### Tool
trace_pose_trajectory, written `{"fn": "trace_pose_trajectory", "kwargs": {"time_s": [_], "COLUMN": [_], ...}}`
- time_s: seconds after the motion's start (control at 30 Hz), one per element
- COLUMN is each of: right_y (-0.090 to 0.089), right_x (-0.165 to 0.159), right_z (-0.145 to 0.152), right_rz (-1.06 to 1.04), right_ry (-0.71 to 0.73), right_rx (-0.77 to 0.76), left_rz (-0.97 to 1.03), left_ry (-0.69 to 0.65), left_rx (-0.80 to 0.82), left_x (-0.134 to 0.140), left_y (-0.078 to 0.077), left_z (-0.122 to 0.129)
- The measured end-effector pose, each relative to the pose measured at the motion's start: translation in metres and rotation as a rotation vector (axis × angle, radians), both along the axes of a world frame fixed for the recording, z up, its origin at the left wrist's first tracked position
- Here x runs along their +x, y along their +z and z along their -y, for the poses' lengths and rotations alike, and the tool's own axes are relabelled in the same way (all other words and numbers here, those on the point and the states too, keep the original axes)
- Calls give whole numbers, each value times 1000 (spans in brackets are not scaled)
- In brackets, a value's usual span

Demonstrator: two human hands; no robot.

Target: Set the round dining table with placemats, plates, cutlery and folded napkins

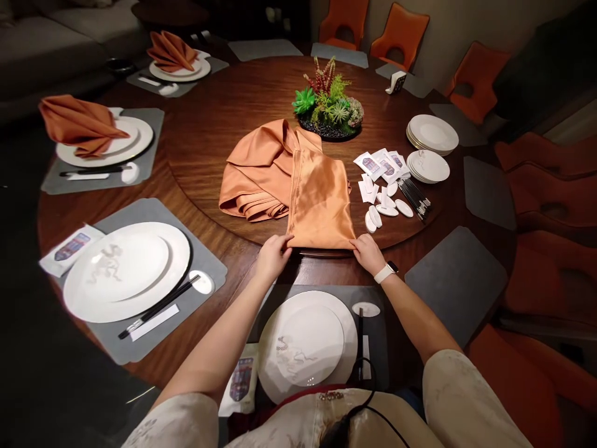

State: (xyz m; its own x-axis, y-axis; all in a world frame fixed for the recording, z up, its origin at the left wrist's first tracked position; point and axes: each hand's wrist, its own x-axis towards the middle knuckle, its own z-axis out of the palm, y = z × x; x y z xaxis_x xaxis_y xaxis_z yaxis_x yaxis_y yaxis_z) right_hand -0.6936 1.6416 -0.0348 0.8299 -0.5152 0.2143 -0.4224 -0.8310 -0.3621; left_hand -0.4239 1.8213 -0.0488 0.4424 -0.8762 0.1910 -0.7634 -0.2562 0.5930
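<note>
At the turntable (200, 143), left hand (273, 256) and right hand (370, 254) each pinch a napkin (321, 199) corner; we advise even tension.

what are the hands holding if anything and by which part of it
A folded orange cloth: the left hand pinches its near left corner, the right hand its near right corner.

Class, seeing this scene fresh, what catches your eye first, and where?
Mid-picture, a shiny orange cloth is held at its near corners by the left hand and right hand. Beyond it sits a colourful plant arrangement; folded orange napkins rest on plates at upper left.
</note>
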Motion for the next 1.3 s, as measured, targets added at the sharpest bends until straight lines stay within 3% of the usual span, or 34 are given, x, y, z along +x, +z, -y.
{"fn": "trace_pose_trajectory", "kwargs": {"time_s": [0.17,0.23,0.33,0.4,0.5,0.63,0.77,0.9,1.0,1.1,1.2,1.3], "right_y": [-22,-29,-34,-34,-35,-41,-41,-34,-26,-18,-15,-17], "right_x": [-16,-24,-32,-31,-18,7,22,29,29,27,25,22], "right_z": [-4,-6,-4,1,15,35,48,52,47,38,28,14], "right_rz": [-116,-95,-43,14,87,93,-53,-138,20,162,160,11], "right_ry": [75,167,204,81,-221,-560,-537,-456,-421,-301,-201,-167], "right_rx": [-179,-124,105,305,565,747,735,622,620,510,268,120], "left_rz": [66,4,-172,-328,-604,-853,-1053,-1177,-1004,-531,-144,57], "left_ry": [-129,-228,-289,-177,68,284,334,216,26,-83,-73,-34], "left_rx": [50,34,63,75,54,147,207,280,214,50,35,122], "left_x": [-14,-17,-17,-14,-7,2,6,8,7,6,6,6], "left_y": [-22,-26,-28,-29,-33,-33,-22,-10,-6,-3,-3,-4], "left_z": [-16,-20,-18,-12,6,26,30,25,21,21,23,21]}}
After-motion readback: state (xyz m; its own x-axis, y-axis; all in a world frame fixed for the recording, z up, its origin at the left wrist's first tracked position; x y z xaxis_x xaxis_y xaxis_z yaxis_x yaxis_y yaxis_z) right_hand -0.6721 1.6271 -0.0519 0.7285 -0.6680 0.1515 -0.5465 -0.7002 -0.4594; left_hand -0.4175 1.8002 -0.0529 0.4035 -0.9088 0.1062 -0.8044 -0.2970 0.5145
